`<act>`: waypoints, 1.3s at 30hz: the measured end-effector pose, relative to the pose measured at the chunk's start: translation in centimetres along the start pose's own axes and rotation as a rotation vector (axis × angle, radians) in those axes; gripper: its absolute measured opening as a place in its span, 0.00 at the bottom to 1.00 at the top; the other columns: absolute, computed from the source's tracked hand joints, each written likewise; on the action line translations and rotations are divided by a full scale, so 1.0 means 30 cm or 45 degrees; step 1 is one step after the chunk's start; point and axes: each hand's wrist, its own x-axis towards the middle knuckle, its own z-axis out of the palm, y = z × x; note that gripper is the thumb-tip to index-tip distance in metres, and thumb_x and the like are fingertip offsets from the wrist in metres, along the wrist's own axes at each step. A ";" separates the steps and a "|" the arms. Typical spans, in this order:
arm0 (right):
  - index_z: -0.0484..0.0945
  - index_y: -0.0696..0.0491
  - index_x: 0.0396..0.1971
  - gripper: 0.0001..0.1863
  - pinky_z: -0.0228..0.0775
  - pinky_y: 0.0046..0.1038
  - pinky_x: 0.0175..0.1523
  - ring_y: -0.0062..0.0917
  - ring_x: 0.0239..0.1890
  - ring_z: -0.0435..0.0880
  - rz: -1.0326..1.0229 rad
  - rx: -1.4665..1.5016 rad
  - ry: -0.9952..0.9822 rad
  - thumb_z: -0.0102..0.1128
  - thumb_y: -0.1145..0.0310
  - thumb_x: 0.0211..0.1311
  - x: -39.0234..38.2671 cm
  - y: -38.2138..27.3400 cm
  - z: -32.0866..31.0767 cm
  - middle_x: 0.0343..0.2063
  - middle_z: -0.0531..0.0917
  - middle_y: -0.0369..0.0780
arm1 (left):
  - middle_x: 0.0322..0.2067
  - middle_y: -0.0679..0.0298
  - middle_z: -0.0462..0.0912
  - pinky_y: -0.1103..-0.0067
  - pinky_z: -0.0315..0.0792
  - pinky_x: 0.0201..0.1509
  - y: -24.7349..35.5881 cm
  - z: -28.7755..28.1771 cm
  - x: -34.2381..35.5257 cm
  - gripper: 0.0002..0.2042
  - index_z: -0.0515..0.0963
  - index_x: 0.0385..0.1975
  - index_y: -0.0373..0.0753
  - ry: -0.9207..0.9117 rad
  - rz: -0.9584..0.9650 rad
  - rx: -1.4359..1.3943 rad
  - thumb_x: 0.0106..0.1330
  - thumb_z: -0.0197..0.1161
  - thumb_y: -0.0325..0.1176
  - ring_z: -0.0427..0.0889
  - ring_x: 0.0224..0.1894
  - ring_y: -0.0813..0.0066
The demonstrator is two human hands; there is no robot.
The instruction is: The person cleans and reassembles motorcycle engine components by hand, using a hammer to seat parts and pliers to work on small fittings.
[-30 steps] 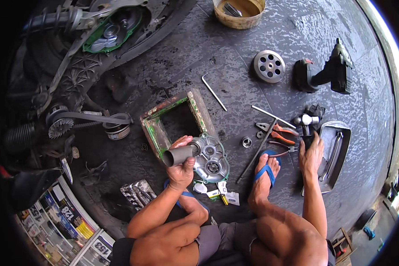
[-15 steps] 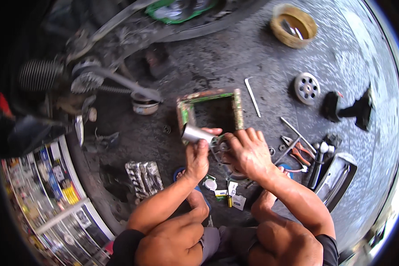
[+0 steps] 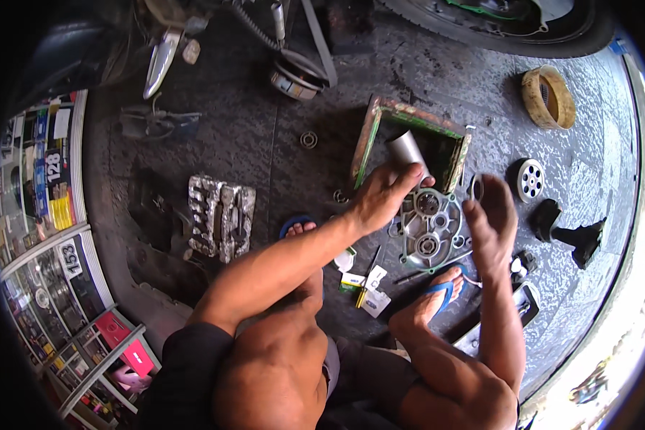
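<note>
My left hand [image 3: 387, 197] is closed around a smooth silver metal tube [image 3: 406, 148], which tilts over the near side of a rusty, green-painted square frame [image 3: 416, 113]. Just below it, a grey metal gear housing cover [image 3: 448, 240] with round bearings in it and a green gasket edge leans against the frame. To the right of the cover my right hand [image 3: 493, 226] is raised and smeared by motion. A bright metal ring [image 3: 477, 188] shows between its thumb and fingers.
A loose bearing [image 3: 308, 140] and a foil-like tray [image 3: 222, 215] lie left. Small packets [image 3: 373, 279] sit between my feet. A clutch bell [image 3: 529, 179], a yellowish ring-shaped tub [image 3: 548, 98] and a tool tray [image 3: 509, 315] are right. A wheel [image 3: 509, 29] stands far off.
The view has swung, so everything sits differently in it. My right hand has come away from the gear housing cover to the right, now with a ring at its fingers. My left hand keeps the tube.
</note>
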 end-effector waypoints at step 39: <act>0.81 0.53 0.46 0.26 0.82 0.37 0.36 0.37 0.32 0.90 -0.498 -1.049 -0.509 0.78 0.53 0.53 -0.248 -0.071 0.163 0.31 0.88 0.44 | 0.42 0.67 0.84 0.75 0.81 0.45 -0.032 0.013 -0.312 0.24 0.76 0.50 0.44 -0.022 -0.691 -1.166 0.72 0.59 0.60 0.85 0.44 0.76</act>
